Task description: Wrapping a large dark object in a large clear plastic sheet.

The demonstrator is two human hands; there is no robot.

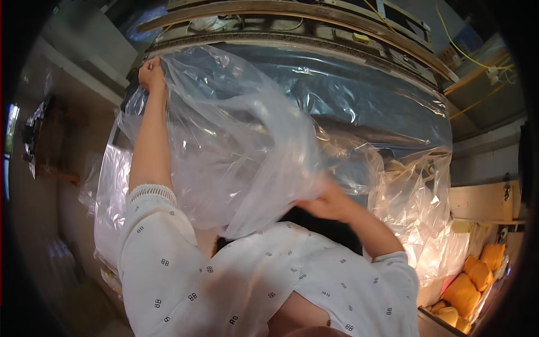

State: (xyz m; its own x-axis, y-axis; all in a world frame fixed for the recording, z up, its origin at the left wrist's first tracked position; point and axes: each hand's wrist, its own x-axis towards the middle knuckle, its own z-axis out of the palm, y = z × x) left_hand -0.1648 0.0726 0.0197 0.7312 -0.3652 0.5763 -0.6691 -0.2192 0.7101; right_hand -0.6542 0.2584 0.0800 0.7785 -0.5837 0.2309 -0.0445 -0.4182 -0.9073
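Note:
A large clear plastic sheet (224,129) lies bunched and wrinkled between my two hands. My left hand (151,74) reaches out to the far left corner, its fingers closed on the sheet's edge. Close to my body, my right hand (325,197) is closed round a gathered part of the same sheet; its fingertips are partly hidden and blurred. Beneath and beyond it, more clear film (359,106) covers a wide bluish-grey surface. Further crumpled film (412,196) hangs at the right.
Along the far edge runs a long wooden bar (303,10), with a small yellow block (361,38) near it. A yellow cord (457,48) hangs at the upper right. Orange bundles (469,278) lie at the lower right, below a wooden panel (483,202).

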